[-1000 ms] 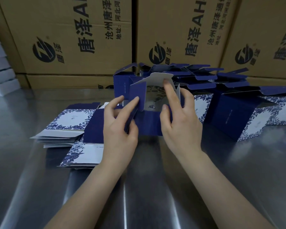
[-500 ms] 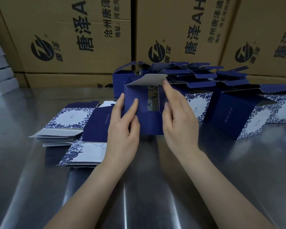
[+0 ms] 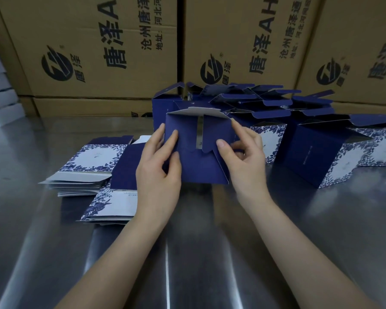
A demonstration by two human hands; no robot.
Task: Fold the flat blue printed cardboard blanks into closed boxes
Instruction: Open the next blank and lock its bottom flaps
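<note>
Two hands grip a half-folded blue box [image 3: 196,157] mid-table, as I see it: left hand [image 3: 158,175] fingers pressed together on its left flap, right hand [image 3: 243,161] thumb and fingers pinching its right edge.

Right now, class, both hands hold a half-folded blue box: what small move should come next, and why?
Probably press the two side flaps together: the left hand and right hand hold the blue box, whose flaps still leave a narrow gap.
</note>
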